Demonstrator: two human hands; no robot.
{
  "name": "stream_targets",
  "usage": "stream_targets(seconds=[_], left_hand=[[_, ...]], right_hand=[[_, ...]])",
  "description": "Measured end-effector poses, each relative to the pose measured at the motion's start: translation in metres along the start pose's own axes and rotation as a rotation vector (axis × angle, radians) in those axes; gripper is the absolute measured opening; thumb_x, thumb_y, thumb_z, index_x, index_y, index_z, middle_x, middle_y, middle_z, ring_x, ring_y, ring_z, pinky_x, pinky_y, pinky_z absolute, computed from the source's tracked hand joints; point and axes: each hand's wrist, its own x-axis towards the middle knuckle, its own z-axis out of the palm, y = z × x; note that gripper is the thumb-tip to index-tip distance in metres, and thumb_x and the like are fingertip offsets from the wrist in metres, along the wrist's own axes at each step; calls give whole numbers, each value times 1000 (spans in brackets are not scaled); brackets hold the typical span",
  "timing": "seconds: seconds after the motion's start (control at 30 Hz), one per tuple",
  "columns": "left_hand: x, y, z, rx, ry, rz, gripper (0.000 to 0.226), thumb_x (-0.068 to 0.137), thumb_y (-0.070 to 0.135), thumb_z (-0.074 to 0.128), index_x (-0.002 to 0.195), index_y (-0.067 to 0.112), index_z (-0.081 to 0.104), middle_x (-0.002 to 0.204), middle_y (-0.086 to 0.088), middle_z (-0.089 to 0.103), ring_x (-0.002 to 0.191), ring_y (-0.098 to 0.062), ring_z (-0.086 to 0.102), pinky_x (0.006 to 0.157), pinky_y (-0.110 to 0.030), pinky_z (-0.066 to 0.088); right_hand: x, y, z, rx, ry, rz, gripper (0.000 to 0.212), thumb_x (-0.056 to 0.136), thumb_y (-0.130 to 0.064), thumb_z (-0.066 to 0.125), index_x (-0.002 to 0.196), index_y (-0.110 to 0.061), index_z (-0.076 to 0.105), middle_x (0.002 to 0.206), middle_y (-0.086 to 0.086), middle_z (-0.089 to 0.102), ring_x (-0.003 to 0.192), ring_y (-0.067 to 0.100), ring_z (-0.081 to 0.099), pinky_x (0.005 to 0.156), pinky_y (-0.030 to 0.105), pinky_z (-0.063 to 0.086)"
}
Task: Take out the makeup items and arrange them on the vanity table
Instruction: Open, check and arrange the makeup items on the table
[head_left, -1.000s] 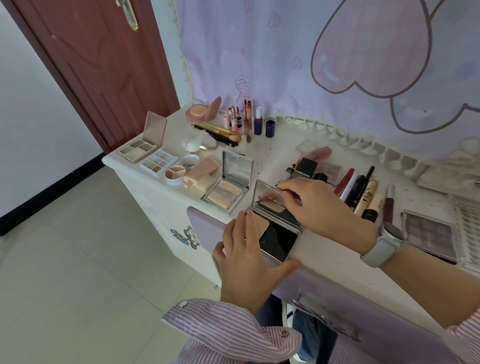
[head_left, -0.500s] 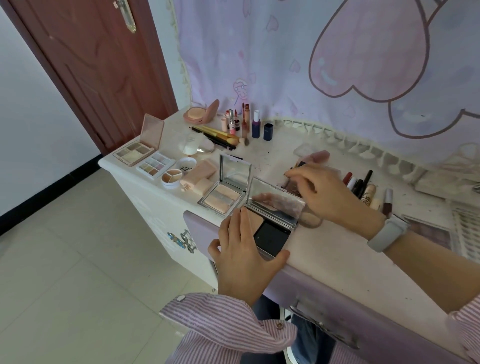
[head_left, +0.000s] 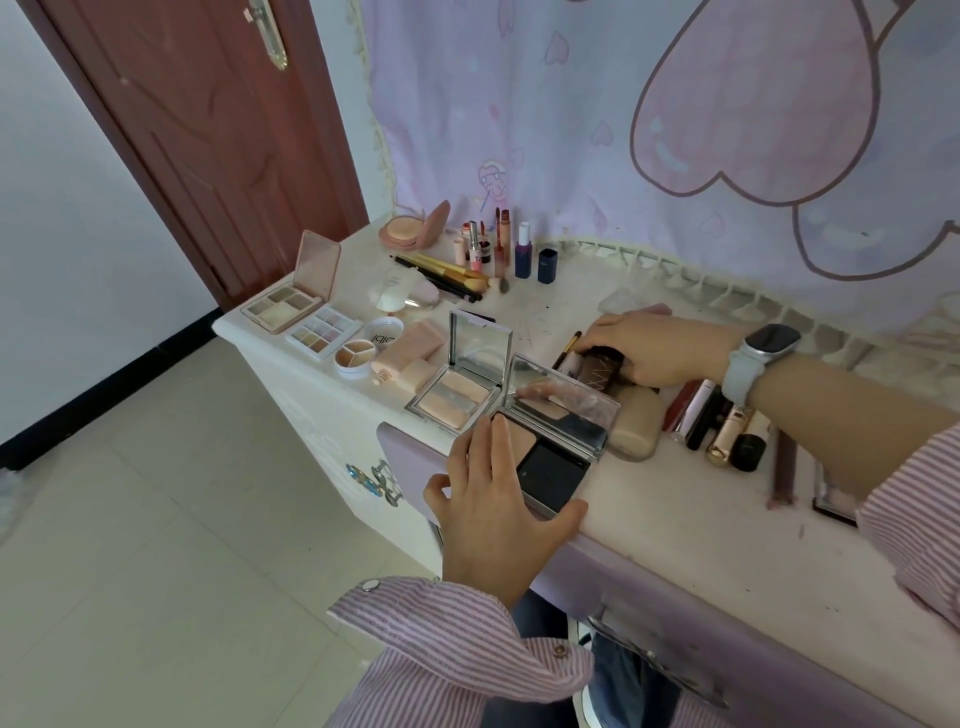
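- Far left of both hands, at the vanity table (head_left: 675, 519) corner: open pink-lidded palette (head_left: 291, 299), w/ a small clear eyeshadow palette (head_left: 323, 332) just beside it.
- Behind, near the heart-print curtain (head_left: 675, 130): lipsticks & small bottles (head_left: 498, 249) upright; gold-handled brushes (head_left: 447, 273) lying in front of them.
- Just left of L hand: silver compact (head_left: 460, 382), lid up, peach powder showing.
- L hand (head_left: 493, 506) lies flat, fingers straight, pressing the base of a black mirrored compact (head_left: 556, 441) at the table's front edge; its lid stands open. Nothing gripped.
- R hand (head_left: 654, 351), behind & right of that compact, fingers curled round a dark brown patterned case (head_left: 600, 369); grey watch (head_left: 756, 358) on wrist.
- Below the R wrist: row of tubes & pencils (head_left: 717, 421) lying side by side; beige oval case (head_left: 636, 426) touching the black compact's right side.
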Motion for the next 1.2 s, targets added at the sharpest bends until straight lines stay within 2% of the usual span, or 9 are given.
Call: stream_targets(seconds=[0.33, 0.47, 0.53, 0.67, 0.77, 0.87, 1.03, 1.13, 1.2], left_hand=[[0, -2, 0, -2, -24, -6, 99, 70, 75, 43, 147, 24, 5, 155, 8, 3, 139, -10, 2, 106, -40, 13], [-1, 0, 0, -28, -14, -6, 100, 69, 75, 45, 146, 25, 5, 156, 6, -4, 141, -12, 2, 106, -41, 13], [0, -1, 0, -37, -18, -3, 100, 69, 75, 45, 146, 26, 3, 156, 6, -7, 141, -12, 1, 106, -40, 12], [0, -1, -1, -53, -14, 4, 101, 71, 75, 46, 146, 26, 2, 156, 5, -9, 142, -11, -1, 107, -39, 11], [-1, 2, -4, -48, -20, 0, 104, 68, 81, 40, 146, 26, -3, 154, 4, -20, 141, -11, -16, 109, -41, 4], [3, 8, -11, -114, 46, 35, 109, 60, 87, 24, 146, 29, -9, 145, 9, -34, 131, -8, -37, 110, -41, -8], [24, 33, -38, -313, 258, 245, 90, 75, 51, 68, 145, 15, 24, 150, -7, 26, 139, -22, 23, 109, -40, 20], [34, 46, -53, -296, 223, 331, 76, 78, 52, 64, 138, 15, 36, 128, -5, 53, 112, -24, 54, 87, -34, 45], [39, 51, -59, -290, 194, 339, 64, 82, 56, 55, 130, 17, 41, 105, -4, 63, 89, -24, 62, 66, -29, 43]], right_hand=[[-26, 17, -1, 139, 237, -15, 34, 86, -21, 61, 115, -18, 44, 118, 3, 44, 103, 21, 44, 88, 39, 40], [-37, 21, -3, 219, 380, -17, 32, 83, -23, 65, 104, -31, 42, 101, -9, 39, 94, 12, 44, 74, 19, 32], [-42, 20, 0, 294, 470, 27, 36, 80, -22, 67, 101, -38, 42, 96, -11, 39, 89, 8, 43, 71, 14, 30], [-47, 16, 0, 536, 767, 177, 33, 78, -20, 70, 105, -25, 53, 101, -7, 49, 93, 9, 47, 78, 20, 35], [-52, 9, -6, 710, 905, 219, 34, 77, -19, 70, 101, -31, 49, 98, -12, 50, 88, 1, 47, 72, 5, 37], [-56, 2, -13, 861, 1002, 223, 30, 79, -19, 70, 102, -26, 52, 91, -10, 53, 76, 1, 50, 68, 7, 39], [-59, -29, -31, 1051, 960, 159, 13, 79, -23, 70, 85, -25, 59, 77, -8, 56, 58, -3, 52, 55, 12, 41], [-60, -53, -33, 999, 838, 119, 13, 79, -32, 69, 80, -23, 60, 71, -10, 56, 57, -1, 51, 57, 19, 44], [-61, -66, -33, 1018, 756, 102, 16, 78, -39, 66, 78, -24, 60, 61, -14, 53, 49, 0, 48, 54, 22, 39]])
